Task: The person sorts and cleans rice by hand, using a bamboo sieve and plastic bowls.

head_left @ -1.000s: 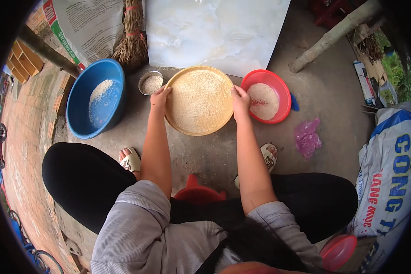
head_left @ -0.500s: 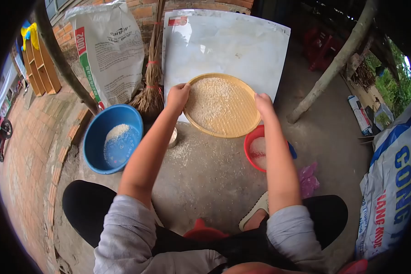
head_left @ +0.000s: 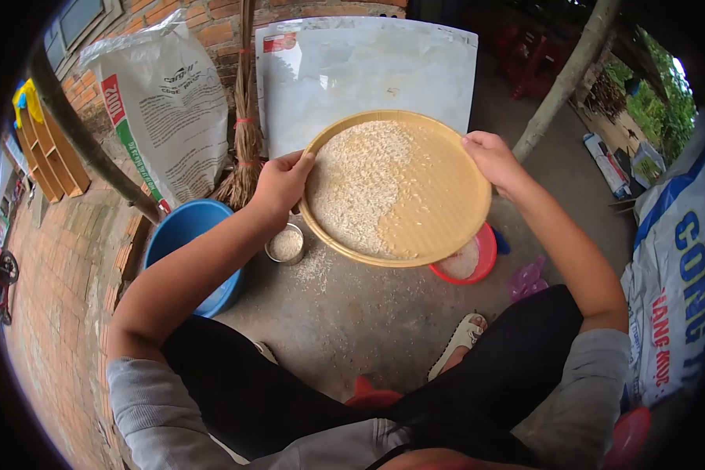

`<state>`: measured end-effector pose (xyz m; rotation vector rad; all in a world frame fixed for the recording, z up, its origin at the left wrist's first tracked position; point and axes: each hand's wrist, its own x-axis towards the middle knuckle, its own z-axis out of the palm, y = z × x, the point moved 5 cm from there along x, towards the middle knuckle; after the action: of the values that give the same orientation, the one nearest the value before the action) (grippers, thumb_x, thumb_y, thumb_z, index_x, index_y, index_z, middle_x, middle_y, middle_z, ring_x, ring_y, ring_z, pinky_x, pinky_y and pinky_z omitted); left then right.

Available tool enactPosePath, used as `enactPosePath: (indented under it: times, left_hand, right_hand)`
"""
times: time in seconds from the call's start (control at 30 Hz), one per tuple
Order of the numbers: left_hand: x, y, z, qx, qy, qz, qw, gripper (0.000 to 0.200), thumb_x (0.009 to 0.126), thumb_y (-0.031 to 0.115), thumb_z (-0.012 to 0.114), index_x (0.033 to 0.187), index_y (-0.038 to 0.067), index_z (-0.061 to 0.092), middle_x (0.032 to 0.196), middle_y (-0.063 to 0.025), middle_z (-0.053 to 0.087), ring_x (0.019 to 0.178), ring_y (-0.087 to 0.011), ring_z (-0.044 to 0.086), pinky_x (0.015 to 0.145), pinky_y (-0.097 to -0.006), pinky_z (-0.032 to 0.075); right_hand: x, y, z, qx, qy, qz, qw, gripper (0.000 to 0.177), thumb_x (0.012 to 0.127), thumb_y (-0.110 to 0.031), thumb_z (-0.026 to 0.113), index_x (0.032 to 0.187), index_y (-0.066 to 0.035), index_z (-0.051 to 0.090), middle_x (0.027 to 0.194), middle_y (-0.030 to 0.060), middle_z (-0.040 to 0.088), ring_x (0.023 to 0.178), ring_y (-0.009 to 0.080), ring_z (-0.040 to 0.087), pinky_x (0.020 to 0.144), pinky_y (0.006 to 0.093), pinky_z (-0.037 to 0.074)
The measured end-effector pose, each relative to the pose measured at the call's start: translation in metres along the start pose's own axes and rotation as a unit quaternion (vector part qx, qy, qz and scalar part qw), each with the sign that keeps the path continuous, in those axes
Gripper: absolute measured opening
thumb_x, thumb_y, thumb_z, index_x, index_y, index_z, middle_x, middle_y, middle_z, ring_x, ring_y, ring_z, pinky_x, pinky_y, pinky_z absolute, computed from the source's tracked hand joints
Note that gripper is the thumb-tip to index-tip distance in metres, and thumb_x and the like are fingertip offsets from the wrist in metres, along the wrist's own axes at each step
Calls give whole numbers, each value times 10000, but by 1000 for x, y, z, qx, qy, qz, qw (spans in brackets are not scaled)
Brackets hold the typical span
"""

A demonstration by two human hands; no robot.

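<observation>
A round woven bamboo winnowing tray is held up in front of me by both hands. My left hand is closed on its left rim, thumb on top. At the upper right rim, my right hand grips it with the fingers mostly underneath. Pale rice grains cover the tray's left half, and only a few lie on the right. Beneath the tray's right edge a red basin holds more grain and is partly hidden. Below my left hand stands a small metal tin of grain.
A blue basin stands at left, partly behind my forearm. Behind are a white feed sack, a straw broom and a white board. Wooden poles rise on both sides. Spilled grain dots the concrete floor.
The tray has come closer to me and looks larger. My elbows have bent outward, and the grains have gathered more on the tray's left side. My left forearm now covers part of the blue basin.
</observation>
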<state>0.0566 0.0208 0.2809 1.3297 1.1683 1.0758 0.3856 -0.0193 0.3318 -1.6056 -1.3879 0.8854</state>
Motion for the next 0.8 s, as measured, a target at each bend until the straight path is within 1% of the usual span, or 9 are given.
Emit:
enactPosePath:
  times: [0.13, 0.2, 0.27, 0.37, 0.5, 0.6, 0.63, 0.67, 0.8]
  left_hand:
    - [16, -25, -21, -136, -65, -156, 976, 334, 866, 224, 558, 1053, -51, 594, 859, -111, 637, 715, -169, 616, 643, -274, 504]
    - [14, -35, -19, -141, -31, -163, 976, 325, 864, 228, 562, 1048, -37, 597, 839, -118, 627, 648, -184, 599, 575, -288, 500]
    - [23, -45, -12, -90, 28, -62, 994, 316, 865, 235, 561, 1049, -18, 599, 741, -84, 601, 535, -155, 538, 475, -283, 452]
    - [-5, -31, 30, -28, -64, -88, 994, 333, 871, 258, 553, 1077, 0, 596, 587, -1, 499, 449, -78, 425, 377, -244, 325]
    - [19, -56, 2, -138, -23, -158, 977, 321, 887, 179, 514, 1113, -47, 543, 884, -155, 624, 692, -217, 640, 640, -310, 557]
    - [25, -43, 7, -126, 2, -74, 989, 323, 892, 181, 506, 1124, -39, 546, 853, -107, 620, 723, -169, 604, 632, -290, 512]
    - [21, -34, 15, 10, 25, -50, 998, 330, 889, 205, 513, 1126, -21, 557, 833, -73, 609, 712, -137, 571, 618, -272, 481]
    - [-1, -8, 31, 25, 3, -53, 998, 334, 883, 226, 526, 1124, -1, 569, 825, -55, 601, 661, -129, 550, 578, -253, 464]
    - [26, -35, 16, -109, -52, -136, 983, 308, 881, 165, 507, 1116, -28, 557, 891, -114, 620, 685, -179, 610, 636, -298, 519]
  right_hand:
    - [-12, 28, 47, 6, -114, 120, 986, 291, 918, -218, 440, 982, 41, 558, 800, 88, 596, 700, 145, 572, 615, 301, 463]
    - [6, 51, 46, -2, -104, 66, 992, 286, 919, -214, 442, 1007, 31, 560, 836, 94, 610, 725, 155, 589, 629, 307, 478]
    - [11, 53, 29, 36, -99, 40, 994, 287, 920, -212, 441, 1025, 27, 559, 869, 99, 618, 756, 157, 597, 658, 296, 480]
    - [28, 75, -3, 76, -73, 79, 991, 299, 916, -229, 458, 1022, 32, 557, 876, 99, 617, 759, 152, 591, 677, 290, 479]
    - [9, 71, 35, 58, -104, 120, 986, 236, 913, -241, 466, 963, -17, 520, 827, 89, 583, 710, 169, 577, 634, 317, 486]
    - [5, 70, 29, 51, -88, 110, 989, 215, 918, -234, 454, 967, -30, 501, 825, 89, 581, 712, 168, 577, 626, 321, 483]
    - [16, 82, 18, 57, -75, 97, 991, 216, 919, -232, 451, 976, -28, 495, 830, 89, 581, 709, 168, 578, 630, 318, 483]
    - [26, 93, 7, 62, -61, 87, 992, 218, 920, -230, 448, 985, -26, 489, 834, 89, 582, 706, 168, 579, 634, 314, 483]
    - [3, 58, 12, 48, -44, 93, 994, 225, 920, -240, 447, 981, -28, 489, 780, 64, 573, 668, 161, 567, 597, 305, 468]
